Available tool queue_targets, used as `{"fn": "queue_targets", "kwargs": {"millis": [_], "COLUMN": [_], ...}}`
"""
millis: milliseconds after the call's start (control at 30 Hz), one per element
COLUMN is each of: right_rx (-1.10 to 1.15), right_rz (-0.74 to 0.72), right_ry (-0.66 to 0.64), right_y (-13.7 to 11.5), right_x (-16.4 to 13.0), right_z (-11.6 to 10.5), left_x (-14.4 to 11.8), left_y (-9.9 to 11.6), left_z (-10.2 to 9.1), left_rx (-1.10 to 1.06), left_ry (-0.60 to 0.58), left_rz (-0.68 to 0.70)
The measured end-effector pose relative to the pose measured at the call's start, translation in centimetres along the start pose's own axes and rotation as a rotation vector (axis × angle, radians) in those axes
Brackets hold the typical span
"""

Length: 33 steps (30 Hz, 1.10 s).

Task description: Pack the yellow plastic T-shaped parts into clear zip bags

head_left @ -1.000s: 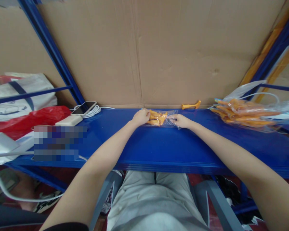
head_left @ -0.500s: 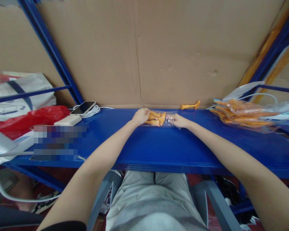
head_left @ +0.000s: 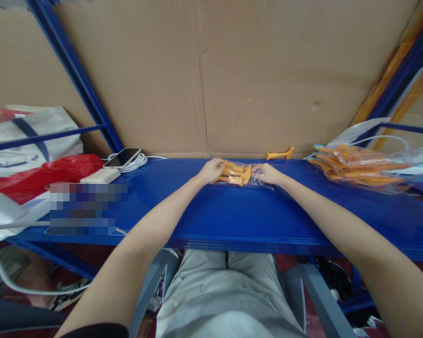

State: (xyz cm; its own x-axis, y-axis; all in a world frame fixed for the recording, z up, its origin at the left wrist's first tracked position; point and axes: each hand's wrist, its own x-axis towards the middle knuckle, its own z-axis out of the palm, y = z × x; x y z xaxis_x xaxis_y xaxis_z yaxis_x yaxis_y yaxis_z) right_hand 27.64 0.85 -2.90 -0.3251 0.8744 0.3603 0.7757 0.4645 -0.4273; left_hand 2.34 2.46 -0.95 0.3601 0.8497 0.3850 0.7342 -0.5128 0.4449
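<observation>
A clear plastic bag (head_left: 235, 172) with several orange, hammer-shaped plastic pieces inside lies near the back of the blue table. At its left end, my left hand (head_left: 211, 171) is closed on the bag, with the fingertips against the pieces. My right hand (head_left: 268, 173) pinches the film at the right end, beside the heads of the pieces. Behind my right hand, a single loose orange piece (head_left: 279, 154) of the same shape rests against the cardboard.
A larger heap of bagged orange pieces (head_left: 356, 166) is at the right. On the left are a phone (head_left: 123, 158) on a coiled white cable, a white power bank (head_left: 100, 176) and a red plastic bag (head_left: 56, 171). Cardboard (head_left: 246, 84) walls the back of the blue table (head_left: 239, 216).
The bag and the orange pieces in it have shifted slightly to the right, and both hands have moved right with it. The loose piece stays put.
</observation>
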Motion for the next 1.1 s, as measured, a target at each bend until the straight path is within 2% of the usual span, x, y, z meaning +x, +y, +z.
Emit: {"fn": "queue_targets", "kwargs": {"millis": [100,200,333,500,633,833,1100], "right_rx": [0.026,0.087,0.151,0.186,0.141,-0.052,-0.108], "right_rz": [-0.020,-0.102,-0.185,-0.222,-0.154,0.060,-0.014], "right_ry": [-0.030,-0.071,-0.092,-0.117,-0.125,0.004,0.067], "right_y": [-0.3,-0.7,-1.0,-0.9,-1.0,-1.1,-0.7], "right_x": [0.1,0.2,0.5,0.7,0.7,0.4,0.4], "right_z": [0.0,-0.1,0.2,0.6,0.5,0.9,1.3], "left_x": [0.0,0.1,0.1,0.3,0.3,0.1,0.0], "left_y": [0.1,0.2,0.1,-0.1,-0.5,-1.0,-0.9], "left_z": [-0.1,-0.2,-0.4,-0.4,-0.4,-0.6,-0.7], "left_rx": [-0.040,-0.062,-0.030,0.015,0.094,0.267,0.338], "left_ry": [0.002,0.014,0.035,0.034,0.058,0.080,0.050], "left_rz": [-0.026,-0.045,-0.059,-0.055,0.004,0.159,0.186]}}
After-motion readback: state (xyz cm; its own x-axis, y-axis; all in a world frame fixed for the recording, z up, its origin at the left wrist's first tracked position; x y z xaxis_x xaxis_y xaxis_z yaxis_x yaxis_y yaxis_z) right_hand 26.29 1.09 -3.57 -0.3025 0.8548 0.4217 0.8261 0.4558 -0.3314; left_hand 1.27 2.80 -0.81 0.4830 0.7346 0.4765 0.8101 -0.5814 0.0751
